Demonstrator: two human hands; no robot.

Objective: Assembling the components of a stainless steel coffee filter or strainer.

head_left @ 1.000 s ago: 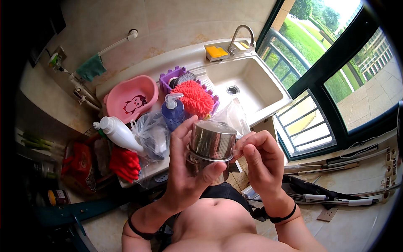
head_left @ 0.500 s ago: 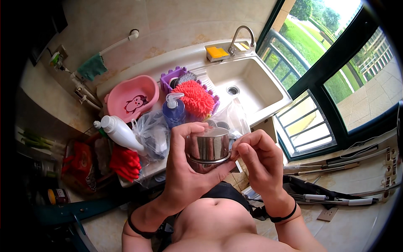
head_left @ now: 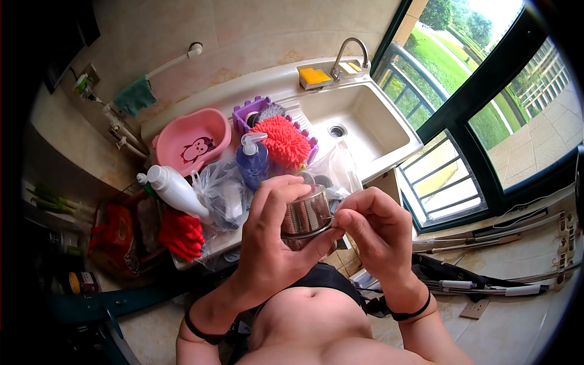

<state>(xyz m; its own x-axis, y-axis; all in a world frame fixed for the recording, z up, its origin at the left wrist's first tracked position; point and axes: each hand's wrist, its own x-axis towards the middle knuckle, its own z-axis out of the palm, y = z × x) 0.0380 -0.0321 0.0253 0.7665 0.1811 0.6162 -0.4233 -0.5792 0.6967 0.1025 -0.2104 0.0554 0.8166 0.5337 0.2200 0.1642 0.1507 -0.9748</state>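
We've got our left hand (head_left: 264, 234) wrapped around a shiny silver cylinder of perforated metal (head_left: 306, 213), thumb low on the near side and fingers curled over the far side and top edge, so that one's a solid hold. Our right hand (head_left: 380, 237) is just to the right of it, thumb and fingertips pinched close together at the rim; whatever might be between those tips is too small for us to tell. The cylinder sits between our two hands, in front of our belly and tilted a little.

Just past the left hand there's a see-through blue pump bottle (head_left: 251, 164), with a fluffy coral-red microfibre mitt (head_left: 281, 143) beyond it, lying on a purple plastic basket (head_left: 243, 114). Left of that hand we've got a crumpled clear plastic bag (head_left: 228, 198), a white plastic bottle (head_left: 179, 191) on its side and some bright red fabric (head_left: 181, 236). Farther off that way is a pink plastic basin (head_left: 198, 125) with a penguin print. Beyond the right hand is the cream-coloured sink (head_left: 380, 115).
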